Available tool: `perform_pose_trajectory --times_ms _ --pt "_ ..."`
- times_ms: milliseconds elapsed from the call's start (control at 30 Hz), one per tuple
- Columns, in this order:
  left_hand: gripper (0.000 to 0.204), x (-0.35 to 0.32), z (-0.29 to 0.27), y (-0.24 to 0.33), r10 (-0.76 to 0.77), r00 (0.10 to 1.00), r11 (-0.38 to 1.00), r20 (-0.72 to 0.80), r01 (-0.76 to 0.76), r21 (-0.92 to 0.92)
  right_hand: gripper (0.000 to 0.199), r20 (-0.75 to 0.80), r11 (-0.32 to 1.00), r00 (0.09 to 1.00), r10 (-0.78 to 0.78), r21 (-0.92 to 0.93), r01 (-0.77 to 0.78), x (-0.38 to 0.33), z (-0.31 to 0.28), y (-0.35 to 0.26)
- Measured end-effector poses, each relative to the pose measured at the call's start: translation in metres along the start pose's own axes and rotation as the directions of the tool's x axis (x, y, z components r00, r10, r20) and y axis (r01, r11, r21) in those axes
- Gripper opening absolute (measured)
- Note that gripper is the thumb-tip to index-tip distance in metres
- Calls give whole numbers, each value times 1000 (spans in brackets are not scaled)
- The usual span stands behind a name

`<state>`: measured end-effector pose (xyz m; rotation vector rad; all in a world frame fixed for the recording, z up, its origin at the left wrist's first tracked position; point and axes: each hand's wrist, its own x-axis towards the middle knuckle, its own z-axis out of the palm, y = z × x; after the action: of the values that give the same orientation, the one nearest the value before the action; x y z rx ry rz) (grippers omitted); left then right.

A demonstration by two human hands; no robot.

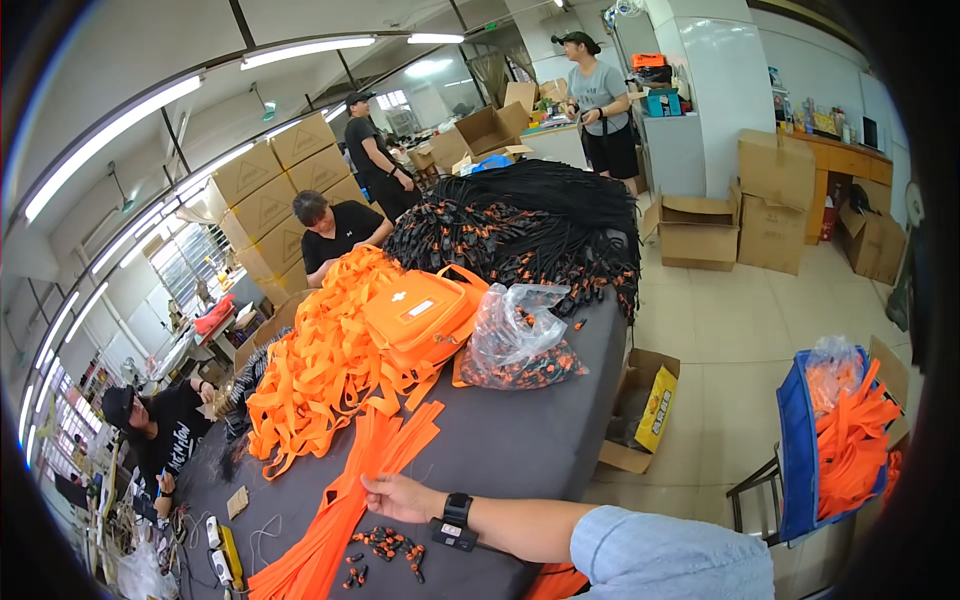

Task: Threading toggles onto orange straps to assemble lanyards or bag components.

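My right hand (403, 498) reaches in from the lower right, a black band and small dark device on its wrist. Its fingers pinch the edge of a bundle of flat orange webbing straps (345, 515) lying lengthwise on the dark table (485, 490). Just below the hand lies a small cluster of black-and-orange plastic clips (392, 543). Beyond the straps rises a heap of looped orange webbing (310, 365), with an orange zip pouch (420, 312) resting against it. My left hand is out of the picture.
A clear plastic bag of black-and-orange clips (522, 345) and a pile of black cords (530, 220) stand farther back. A yellow power strip (228, 555) lies at the near left. To the right are an open carton (640, 410) and a blue crate (795, 450). Several people work around.
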<state>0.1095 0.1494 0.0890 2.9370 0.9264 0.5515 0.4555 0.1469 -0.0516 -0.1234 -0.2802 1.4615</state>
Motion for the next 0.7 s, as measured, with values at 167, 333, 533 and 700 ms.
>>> perform_pose_trajectory --times_ms 167,333,533,700 --pt "22 -100 -40 -73 -120 992 992 -48 119 -39 12 -100 985 989 -113 -138 99 -2 11 0" --pt "31 -158 -57 -49 -537 718 787 443 615 -44 16 -12 652 998 -58 -758 29 -17 18 19" --pt "55 -164 -42 -22 -244 951 968 189 227 103 18 -108 786 942 317 -526 -325 -29 13 17" --pt "60 -122 -45 19 -67 938 648 341 300 -700 18 56 870 960 274 -439 -223 -18 31 31"
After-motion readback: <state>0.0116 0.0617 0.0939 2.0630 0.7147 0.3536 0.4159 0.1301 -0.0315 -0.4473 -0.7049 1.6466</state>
